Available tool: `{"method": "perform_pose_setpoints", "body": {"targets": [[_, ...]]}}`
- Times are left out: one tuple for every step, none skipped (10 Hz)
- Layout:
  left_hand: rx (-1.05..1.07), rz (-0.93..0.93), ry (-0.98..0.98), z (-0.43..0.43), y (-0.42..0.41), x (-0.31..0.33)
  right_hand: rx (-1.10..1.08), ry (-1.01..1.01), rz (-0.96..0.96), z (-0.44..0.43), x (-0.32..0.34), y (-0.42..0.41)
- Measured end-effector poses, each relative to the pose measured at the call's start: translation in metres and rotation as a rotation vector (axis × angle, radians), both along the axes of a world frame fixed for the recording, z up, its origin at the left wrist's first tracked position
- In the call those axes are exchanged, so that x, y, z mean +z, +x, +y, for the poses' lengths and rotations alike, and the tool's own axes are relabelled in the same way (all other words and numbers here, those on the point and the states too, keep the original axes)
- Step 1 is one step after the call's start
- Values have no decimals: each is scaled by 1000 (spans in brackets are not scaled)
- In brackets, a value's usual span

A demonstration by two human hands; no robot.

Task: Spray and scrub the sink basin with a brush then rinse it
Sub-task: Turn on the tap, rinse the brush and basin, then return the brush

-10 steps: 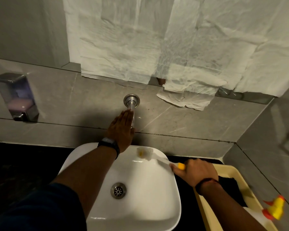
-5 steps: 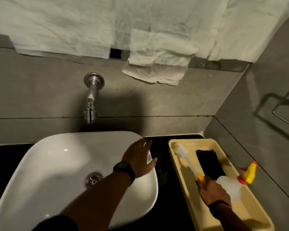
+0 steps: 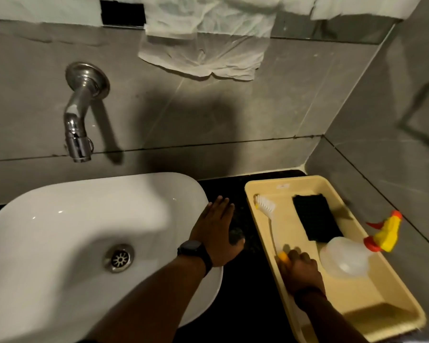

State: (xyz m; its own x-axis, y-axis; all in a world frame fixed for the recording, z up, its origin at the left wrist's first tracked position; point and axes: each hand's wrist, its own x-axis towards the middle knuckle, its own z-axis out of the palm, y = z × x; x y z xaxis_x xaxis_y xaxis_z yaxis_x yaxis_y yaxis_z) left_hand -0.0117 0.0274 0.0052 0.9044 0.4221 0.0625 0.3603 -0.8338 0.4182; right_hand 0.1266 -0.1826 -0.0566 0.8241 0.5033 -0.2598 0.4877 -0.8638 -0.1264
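The right hand's (image 3: 300,273) fingers were curled around the brush's (image 3: 270,219) yellow handle end inside the tray (image 3: 265,185); its long axis ran away from them, bristles toward the wall. The left hand (image 3: 217,233) lay flat, fingers together, holding nothing, on the sink basin's (image 3: 84,206) right rim, farther from the brush.

Black countertop (image 3: 235,315) before me, white sink basin (image 3: 60,233) at 9 o'clock, cream tray (image 3: 265,186) at 3 o'clock.
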Motion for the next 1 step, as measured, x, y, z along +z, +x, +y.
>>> {"method": "perform_pose_setpoints", "body": {"targets": [[-26, 21, -23, 0, -4, 5, -9, -2, 13, 2, -2, 1]]}}
